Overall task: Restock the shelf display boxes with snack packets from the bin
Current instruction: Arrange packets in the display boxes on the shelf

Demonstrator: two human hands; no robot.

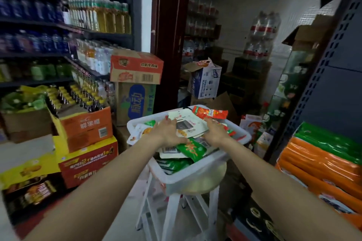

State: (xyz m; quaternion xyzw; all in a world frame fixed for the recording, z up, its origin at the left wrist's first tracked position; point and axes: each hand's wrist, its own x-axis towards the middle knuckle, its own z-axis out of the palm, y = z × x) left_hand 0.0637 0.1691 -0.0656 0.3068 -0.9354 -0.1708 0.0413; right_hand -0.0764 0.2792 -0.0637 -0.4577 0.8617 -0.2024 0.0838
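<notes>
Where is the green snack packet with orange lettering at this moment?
In the head view, the green packet lies atop the pile near the white bin's near edge, just below and between the left hand and right hand.

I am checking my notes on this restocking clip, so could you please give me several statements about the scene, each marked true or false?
1. The white plastic bin sits on a white stool. True.
2. Both hands reach into the bin. True: left hand, right hand.
3. The bin is empty. False: it holds snack packets, including a green packet.
4. The red-orange packet lies on the floor. False: it lies at the bin's far rim.
</notes>
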